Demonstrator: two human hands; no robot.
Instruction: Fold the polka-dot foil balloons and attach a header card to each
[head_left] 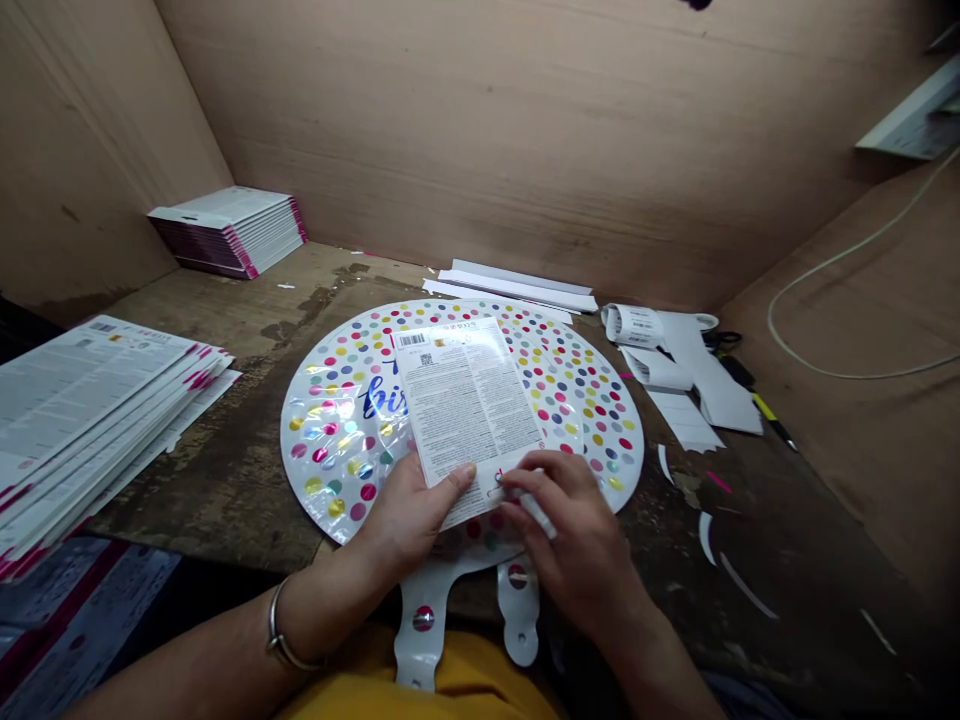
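A printed instruction card with a barcode lies on a round foil balloon covered in coloured polka dots. My left hand grips the card's lower left edge, thumb on top. My right hand pinches a narrow white strip at the card's lower right corner. Two white balloon tabs hang off the table's near edge towards my lap. The balloon's blue lettering is partly hidden by the card.
A tall stack of packaged balloons sits on the left, and another stands at the back left. White paper strips lie behind the balloon. Label backing, scissors and a yellow marker lie right, against plywood walls.
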